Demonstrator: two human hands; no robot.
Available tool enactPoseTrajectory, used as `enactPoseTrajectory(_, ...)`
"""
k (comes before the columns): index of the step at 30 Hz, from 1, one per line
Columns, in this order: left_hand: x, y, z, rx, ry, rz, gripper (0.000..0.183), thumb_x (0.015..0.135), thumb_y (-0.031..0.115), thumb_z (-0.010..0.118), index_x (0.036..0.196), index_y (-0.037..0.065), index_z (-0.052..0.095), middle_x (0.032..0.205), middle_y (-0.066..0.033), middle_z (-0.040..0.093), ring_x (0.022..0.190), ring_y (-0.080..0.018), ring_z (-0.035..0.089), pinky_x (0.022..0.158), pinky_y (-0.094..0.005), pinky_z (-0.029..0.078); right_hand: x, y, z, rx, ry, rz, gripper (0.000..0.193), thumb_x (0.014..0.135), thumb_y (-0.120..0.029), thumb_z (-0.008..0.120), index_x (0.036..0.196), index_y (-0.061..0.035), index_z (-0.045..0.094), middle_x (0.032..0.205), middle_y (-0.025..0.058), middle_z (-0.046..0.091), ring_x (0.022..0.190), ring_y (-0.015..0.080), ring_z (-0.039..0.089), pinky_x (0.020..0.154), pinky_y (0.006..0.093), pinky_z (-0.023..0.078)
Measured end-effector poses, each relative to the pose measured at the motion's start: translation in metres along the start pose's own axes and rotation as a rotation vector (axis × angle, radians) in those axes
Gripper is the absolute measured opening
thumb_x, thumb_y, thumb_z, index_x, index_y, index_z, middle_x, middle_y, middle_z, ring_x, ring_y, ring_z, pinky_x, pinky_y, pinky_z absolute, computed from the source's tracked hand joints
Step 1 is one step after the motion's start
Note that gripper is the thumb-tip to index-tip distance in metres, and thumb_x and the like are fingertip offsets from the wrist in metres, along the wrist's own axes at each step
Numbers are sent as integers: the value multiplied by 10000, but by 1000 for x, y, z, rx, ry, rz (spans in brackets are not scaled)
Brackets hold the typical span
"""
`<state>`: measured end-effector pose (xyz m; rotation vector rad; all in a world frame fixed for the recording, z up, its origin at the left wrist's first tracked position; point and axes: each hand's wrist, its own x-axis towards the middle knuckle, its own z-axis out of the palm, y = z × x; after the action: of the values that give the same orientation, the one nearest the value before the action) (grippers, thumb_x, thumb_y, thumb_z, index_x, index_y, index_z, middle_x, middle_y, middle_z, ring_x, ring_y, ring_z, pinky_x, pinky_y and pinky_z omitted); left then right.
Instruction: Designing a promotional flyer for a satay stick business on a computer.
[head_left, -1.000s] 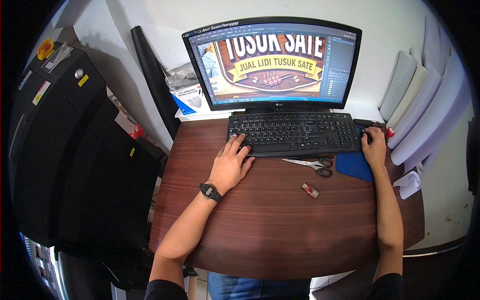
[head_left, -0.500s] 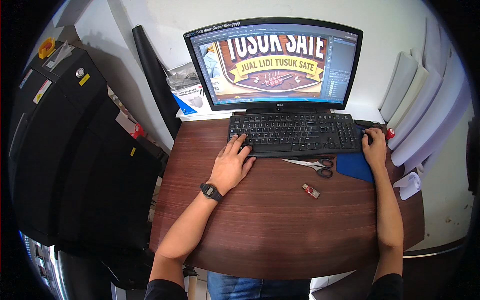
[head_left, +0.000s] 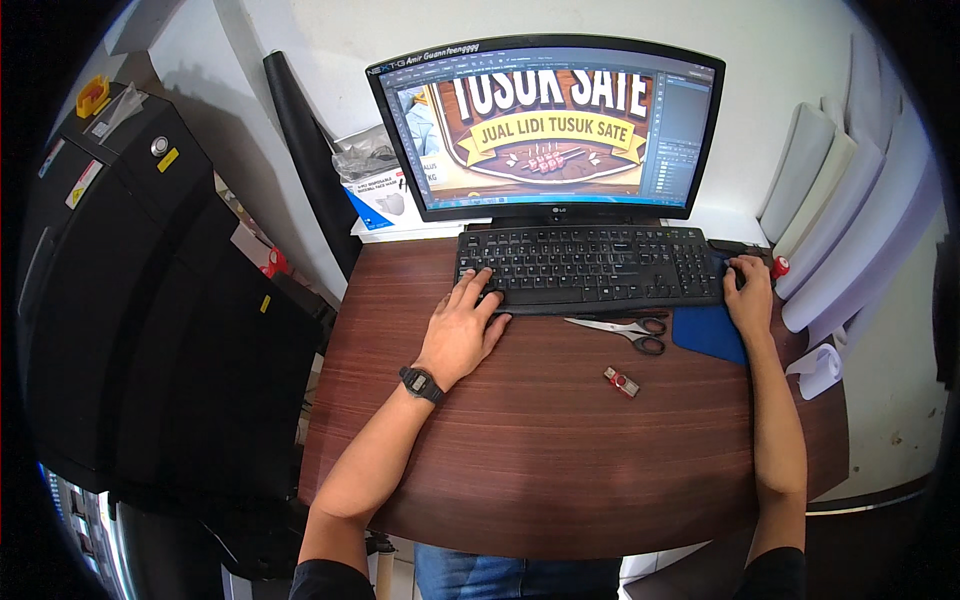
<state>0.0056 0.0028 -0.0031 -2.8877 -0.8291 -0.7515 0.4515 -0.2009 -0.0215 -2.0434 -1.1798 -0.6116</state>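
My left hand rests at the left end of a black keyboard, fingers spread over the keys and thumb reaching toward its front edge. A black digital watch circles that wrist. Beyond the keyboard's right end, my right hand curls over a dark computer mouse, mostly hidden under the fingers, on a blue mouse pad. Scissors with black handles lie just in front of the keyboard. Nearer me is a red and silver USB stick. A monitor behind the keyboard displays a design with a yellow ribbon.
Rolled white sheets lean along the wall at the right. On the left stands a large black machine. A face mask box sits beside the monitor, near a black roll. A red-capped object is by my right hand.
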Motion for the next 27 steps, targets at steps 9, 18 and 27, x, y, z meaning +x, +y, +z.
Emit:
enactPoseTrajectory(9,0,-1,0,0,-3,2,321,970,280,726,1188,48,690,1513,-187,515,1427,-400,481,1104,-502,510,0,-3,-1,10,0,13,199,896,-116,688,1045,4,745,1163,166,691,1126,362,641,995,430,515)
enactPoseTrajectory(18,1,-1,0,5,2,9,329,966,276,732,1195,44,686,1515,-194,513,1425,-403,483,1105,-498,506,1,-5,-3,17,-1,24,201,893,-110,687,1049,5,743,1166,155,690,1119,357,633,990,426,515)
enactPoseTrajectory(27,-2,1,1,7,15,3,339,963,274,736,1203,41,682,1507,-193,513,1410,-401,490,1082,-498,510,-1,-4,-3,31,2,4,242,892,-108,682,1107,-7,727,1152,155,680,1094,360,630,969,434,515)
